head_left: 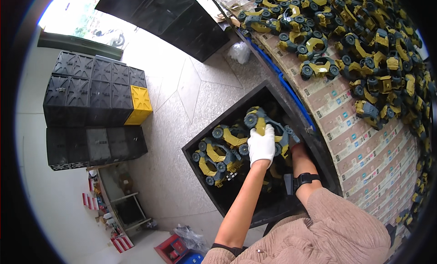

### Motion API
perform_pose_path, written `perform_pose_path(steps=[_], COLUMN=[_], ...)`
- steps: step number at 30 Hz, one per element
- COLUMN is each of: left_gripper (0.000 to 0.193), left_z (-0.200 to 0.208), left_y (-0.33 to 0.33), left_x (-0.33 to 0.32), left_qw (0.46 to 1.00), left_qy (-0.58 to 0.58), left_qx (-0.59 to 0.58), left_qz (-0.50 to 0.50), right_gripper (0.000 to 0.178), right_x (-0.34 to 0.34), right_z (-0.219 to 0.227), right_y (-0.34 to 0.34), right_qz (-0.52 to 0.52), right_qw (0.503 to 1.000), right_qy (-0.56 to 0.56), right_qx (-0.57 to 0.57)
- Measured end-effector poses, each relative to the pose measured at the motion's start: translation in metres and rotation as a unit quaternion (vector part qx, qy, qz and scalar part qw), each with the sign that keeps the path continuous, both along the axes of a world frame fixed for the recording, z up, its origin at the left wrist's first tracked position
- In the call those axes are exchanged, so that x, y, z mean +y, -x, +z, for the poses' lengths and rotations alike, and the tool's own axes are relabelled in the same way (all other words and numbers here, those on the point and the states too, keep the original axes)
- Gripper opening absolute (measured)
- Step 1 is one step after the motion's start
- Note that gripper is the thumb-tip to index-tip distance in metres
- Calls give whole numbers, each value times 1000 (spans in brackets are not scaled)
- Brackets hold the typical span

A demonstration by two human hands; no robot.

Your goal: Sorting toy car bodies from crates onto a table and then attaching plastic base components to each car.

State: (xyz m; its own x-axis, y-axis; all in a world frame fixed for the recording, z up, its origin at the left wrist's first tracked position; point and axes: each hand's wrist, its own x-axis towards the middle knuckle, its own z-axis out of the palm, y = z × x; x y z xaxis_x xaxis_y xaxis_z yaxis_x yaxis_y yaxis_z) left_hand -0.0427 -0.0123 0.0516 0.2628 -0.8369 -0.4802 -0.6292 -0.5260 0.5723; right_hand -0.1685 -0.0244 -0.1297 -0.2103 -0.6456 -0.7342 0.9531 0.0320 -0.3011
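My left hand (pixel 262 146), in a white glove, is closed over a yellow and grey-blue toy vehicle (pixel 256 118) with chunky wheels, inside a black crate (pixel 214 132). My right forearm (pixel 304 166), with a black strap round it, reaches into the crate's right side. The right hand is mostly hidden beside the toy parts and in shadow, so its fingers do not show. Left of my gloved hand, more toy vehicles (pixel 211 157) of the same kind lie in the crate.
A table covered with printed cardboard (pixel 359 173) bears a large heap of similar toy vehicles (pixel 364 50) at the right. Stacked black crates (pixel 91 100), one yellow crate (pixel 141 104) among them, stand by the left wall. A plastic bag (pixel 239 52) lies on the floor.
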Motion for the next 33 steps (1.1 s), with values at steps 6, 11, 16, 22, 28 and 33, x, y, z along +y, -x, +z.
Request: perform_pose_path(steps=[6, 11, 16, 22, 28, 33], left_gripper=[73, 78, 76, 69, 58, 54], left_z=[-8, 4, 11, 7, -9, -11], left_y=[5, 13, 25, 28, 25, 24], left_x=[-22, -25, -29, -37, -30, -18], left_qw=[990, 996, 996, 999, 997, 995], left_qy=[-12, -35, -56, -22, 42, 73], left_qx=[116, 43, -63, -34, -65, -64], left_qz=[74, 64, -14, 3, -23, -36], right_gripper=[41, 40, 39, 38, 45, 47], right_x=[11, 31, 35, 41, 33, 27], right_z=[3, 6, 10, 16, 18, 5], right_y=[-7, -9, -19, -25, -27, -27], right_qz=[-14, -29, -31, -43, -118, -67], right_qw=[1000, 999, 999, 998, 984, 979], right_qy=[4, 0, 6, 6, 62, 88], right_qx=[-15, -22, -37, -54, -122, -168])
